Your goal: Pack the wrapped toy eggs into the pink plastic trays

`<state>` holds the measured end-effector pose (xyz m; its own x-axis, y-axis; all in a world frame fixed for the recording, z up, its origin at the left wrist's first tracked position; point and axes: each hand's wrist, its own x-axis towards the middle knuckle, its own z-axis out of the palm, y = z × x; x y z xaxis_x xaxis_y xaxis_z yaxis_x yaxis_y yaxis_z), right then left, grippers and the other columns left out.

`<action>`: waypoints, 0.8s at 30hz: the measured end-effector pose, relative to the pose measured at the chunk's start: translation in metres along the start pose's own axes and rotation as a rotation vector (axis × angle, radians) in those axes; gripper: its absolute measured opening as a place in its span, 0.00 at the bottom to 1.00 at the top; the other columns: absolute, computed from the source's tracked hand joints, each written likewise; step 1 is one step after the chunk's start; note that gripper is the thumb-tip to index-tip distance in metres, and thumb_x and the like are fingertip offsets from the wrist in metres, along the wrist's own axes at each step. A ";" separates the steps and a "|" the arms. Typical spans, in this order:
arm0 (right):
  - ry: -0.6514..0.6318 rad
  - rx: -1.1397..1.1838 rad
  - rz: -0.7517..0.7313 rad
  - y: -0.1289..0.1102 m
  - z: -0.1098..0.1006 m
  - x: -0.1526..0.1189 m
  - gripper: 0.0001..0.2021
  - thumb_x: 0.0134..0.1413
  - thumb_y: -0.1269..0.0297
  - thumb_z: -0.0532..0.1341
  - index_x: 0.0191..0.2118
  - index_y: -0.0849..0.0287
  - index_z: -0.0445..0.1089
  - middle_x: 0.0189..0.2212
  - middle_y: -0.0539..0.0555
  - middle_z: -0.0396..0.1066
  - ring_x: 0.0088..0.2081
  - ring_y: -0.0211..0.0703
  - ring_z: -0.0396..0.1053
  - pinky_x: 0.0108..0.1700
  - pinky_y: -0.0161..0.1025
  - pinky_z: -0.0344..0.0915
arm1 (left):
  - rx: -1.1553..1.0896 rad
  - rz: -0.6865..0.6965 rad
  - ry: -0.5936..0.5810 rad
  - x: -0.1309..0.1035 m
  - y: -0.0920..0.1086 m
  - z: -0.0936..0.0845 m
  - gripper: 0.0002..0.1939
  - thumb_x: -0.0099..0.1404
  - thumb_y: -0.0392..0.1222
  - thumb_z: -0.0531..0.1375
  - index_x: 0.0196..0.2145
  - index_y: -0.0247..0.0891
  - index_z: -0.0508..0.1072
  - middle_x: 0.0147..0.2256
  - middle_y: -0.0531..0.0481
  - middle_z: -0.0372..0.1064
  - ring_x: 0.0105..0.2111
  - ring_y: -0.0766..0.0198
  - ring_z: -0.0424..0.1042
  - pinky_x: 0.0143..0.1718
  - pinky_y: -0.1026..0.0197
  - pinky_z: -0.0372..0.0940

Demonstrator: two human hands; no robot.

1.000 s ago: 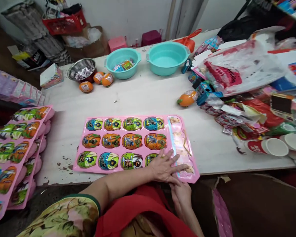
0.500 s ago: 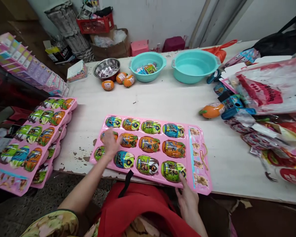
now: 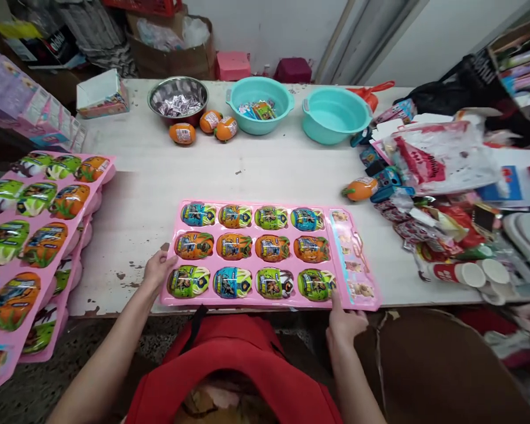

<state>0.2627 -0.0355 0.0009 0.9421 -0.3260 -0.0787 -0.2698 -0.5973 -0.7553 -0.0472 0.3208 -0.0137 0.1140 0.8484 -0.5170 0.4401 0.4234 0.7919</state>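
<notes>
A pink blister tray (image 3: 251,300) lies on the table in front of me, filled with rows of egg-shaped packs in orange, green and blue wrappers. At its left edge, my left hand (image 3: 158,271) is closed on the rim. My right hand (image 3: 345,321) holds the near edge towards the right, thumb on top beside a green egg pack (image 3: 314,285); the fingers underneath are partly hidden. A printed card strip with small animal pictures (image 3: 352,259) fills the tray's right end.
More filled pink trays (image 3: 48,247) are stacked at the left. Along the back stand a metal bowl (image 3: 178,82), two turquoise basins (image 3: 260,126) (image 3: 335,134) and loose orange eggs (image 3: 182,134). Another orange egg (image 3: 361,188) lies near piled bags and cups (image 3: 470,274) on the right.
My left hand has moved from above the tray's left packs to its left edge. The tray has turned slightly and sits straighter. My view has shifted to the right.
</notes>
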 end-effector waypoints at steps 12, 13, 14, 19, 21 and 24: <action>-1.087 -0.296 -1.344 -0.104 0.130 -0.232 0.39 0.55 0.42 0.58 0.67 0.52 0.47 0.68 0.59 0.41 0.68 0.62 0.34 0.65 0.67 0.31 | 0.013 0.052 -0.109 -0.019 -0.024 -0.029 0.22 0.45 0.58 0.65 0.23 0.38 0.61 0.19 0.59 0.60 0.22 0.68 0.60 0.23 0.67 0.55; -1.140 -0.322 -1.355 -0.104 0.134 -0.243 0.41 0.55 0.41 0.56 0.68 0.52 0.43 0.69 0.60 0.37 0.68 0.61 0.34 0.65 0.67 0.32 | 0.034 0.037 -0.102 -0.020 -0.028 -0.034 0.23 0.44 0.59 0.65 0.22 0.38 0.62 0.19 0.58 0.61 0.22 0.67 0.61 0.23 0.66 0.55; -1.181 -0.327 -1.368 -0.102 0.135 -0.249 0.41 0.57 0.40 0.55 0.68 0.53 0.40 0.69 0.60 0.35 0.68 0.60 0.34 0.65 0.66 0.34 | 0.042 -0.002 -0.087 -0.019 -0.032 -0.039 0.23 0.43 0.60 0.66 0.23 0.39 0.63 0.19 0.58 0.62 0.22 0.66 0.62 0.23 0.66 0.56; -1.064 -0.264 -1.382 -0.104 0.116 -0.199 0.36 0.56 0.41 0.56 0.66 0.51 0.50 0.67 0.56 0.47 0.68 0.55 0.38 0.66 0.60 0.38 | -0.028 -0.172 -0.061 0.001 -0.051 -0.070 0.26 0.35 0.58 0.69 0.27 0.39 0.67 0.19 0.58 0.66 0.21 0.63 0.65 0.22 0.65 0.59; -0.789 -0.275 -1.240 -0.105 0.102 -0.149 0.32 0.56 0.45 0.59 0.62 0.55 0.58 0.65 0.61 0.53 0.68 0.58 0.39 0.66 0.62 0.36 | -0.045 -0.180 -0.081 0.012 -0.055 -0.083 0.27 0.33 0.55 0.71 0.29 0.39 0.69 0.21 0.57 0.70 0.23 0.62 0.68 0.24 0.64 0.62; -0.479 -0.198 -0.950 -0.102 0.089 -0.075 0.32 0.53 0.48 0.61 0.59 0.65 0.62 0.62 0.66 0.56 0.68 0.60 0.37 0.65 0.64 0.33 | -0.039 -0.222 -0.116 0.013 -0.053 -0.094 0.27 0.35 0.57 0.71 0.30 0.37 0.71 0.24 0.53 0.73 0.26 0.61 0.70 0.26 0.64 0.64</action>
<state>0.2374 0.1146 0.0258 0.7514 0.6273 0.2048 0.6248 -0.5766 -0.5263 -0.1522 0.3397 -0.0318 0.1203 0.6919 -0.7119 0.4310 0.6096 0.6653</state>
